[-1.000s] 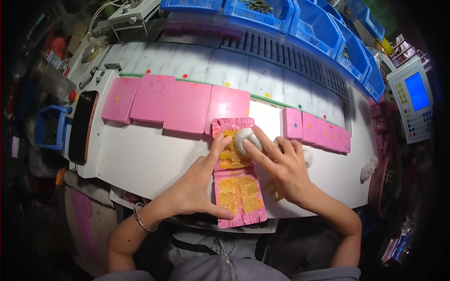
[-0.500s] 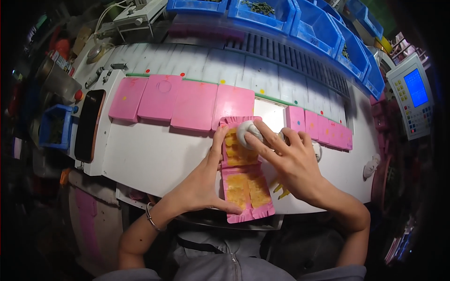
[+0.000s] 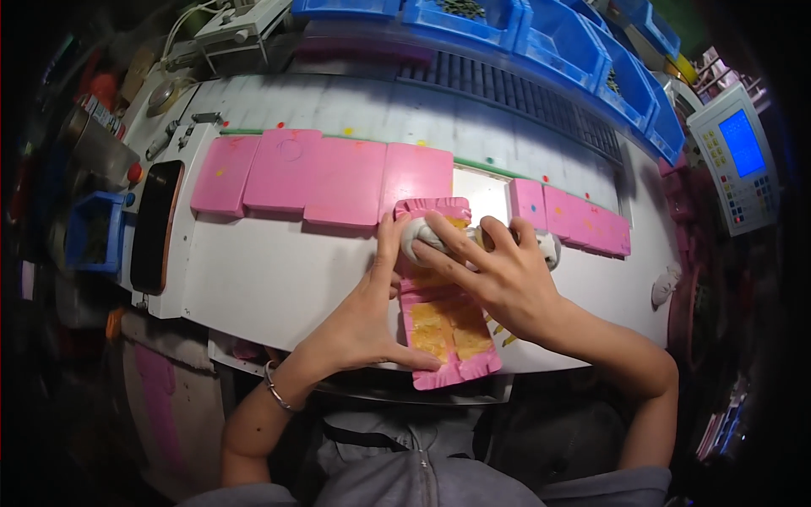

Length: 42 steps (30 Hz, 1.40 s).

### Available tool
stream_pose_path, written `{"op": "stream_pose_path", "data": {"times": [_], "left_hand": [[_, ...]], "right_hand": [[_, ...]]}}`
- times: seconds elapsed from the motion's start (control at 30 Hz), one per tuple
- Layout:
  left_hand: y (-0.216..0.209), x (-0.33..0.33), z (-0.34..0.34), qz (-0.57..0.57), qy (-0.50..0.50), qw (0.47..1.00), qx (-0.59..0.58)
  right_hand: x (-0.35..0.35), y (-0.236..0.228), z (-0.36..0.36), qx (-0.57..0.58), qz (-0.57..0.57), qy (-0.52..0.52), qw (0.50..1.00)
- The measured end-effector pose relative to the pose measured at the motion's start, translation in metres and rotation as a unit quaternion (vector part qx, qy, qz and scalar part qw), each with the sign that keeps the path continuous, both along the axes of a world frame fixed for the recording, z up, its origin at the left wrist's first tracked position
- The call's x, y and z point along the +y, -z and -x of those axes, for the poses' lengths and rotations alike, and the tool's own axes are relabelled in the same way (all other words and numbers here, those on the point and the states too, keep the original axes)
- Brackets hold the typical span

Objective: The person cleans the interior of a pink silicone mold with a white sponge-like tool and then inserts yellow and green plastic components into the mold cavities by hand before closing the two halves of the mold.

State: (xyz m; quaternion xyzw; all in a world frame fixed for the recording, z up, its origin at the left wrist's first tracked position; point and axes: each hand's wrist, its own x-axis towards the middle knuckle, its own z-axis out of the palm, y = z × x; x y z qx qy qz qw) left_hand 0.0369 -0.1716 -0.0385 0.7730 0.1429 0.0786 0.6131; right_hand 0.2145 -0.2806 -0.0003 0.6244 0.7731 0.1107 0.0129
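A long pink piece (image 3: 460,368) with crimped edges and yellow-coated recesses is held tilted over the white table. My left hand (image 3: 359,308) grips its left side, the thumb on its near end and the fingers along its far edge. My right hand (image 3: 507,275) is closed on a white rounded wad (image 3: 416,239), pressed against the far half of the pink piece. A second whitish round lump (image 3: 549,248) shows beside the right hand's fingers; I cannot tell whether it is part of what I hold. Yellow prongs (image 3: 504,334) peek out below that hand.
Large pink blocks (image 3: 351,177) and smaller ones (image 3: 581,213) line a marked white strip (image 3: 338,106). Blue bins (image 3: 557,51) stand behind. At left are a phone (image 3: 157,226) and a small blue bin (image 3: 97,230); at right, a keypad device with a screen (image 3: 743,160).
The wad and right hand have shifted left across the pink piece's far half. The coloured dots on the white strip have slid left past the pink blocks. My view has shifted slightly.
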Motion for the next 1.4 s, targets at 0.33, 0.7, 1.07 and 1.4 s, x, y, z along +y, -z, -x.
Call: {"op": "stream_pose_path", "data": {"times": [0.33,0.7,1.07,1.4], "left_hand": [[-0.001,-0.003,-0.004,-0.087,-0.016,0.996,0.012],[-0.013,-0.005,-0.006,-0.290,0.049,0.954,0.065],[-0.023,-0.008,-0.010,-0.279,0.075,0.953,0.097],[-0.015,-0.005,-0.006,-0.251,0.046,0.964,0.071]], "right_hand": [[-0.093,0.012,-0.056,0.156,0.006,0.334,0.929],[-0.089,0.036,0.006,0.319,-0.022,0.284,0.904],[-0.095,0.029,0.014,0.342,0.016,0.316,0.885],[-0.066,0.006,-0.005,0.601,-0.005,0.280,0.749]]}}
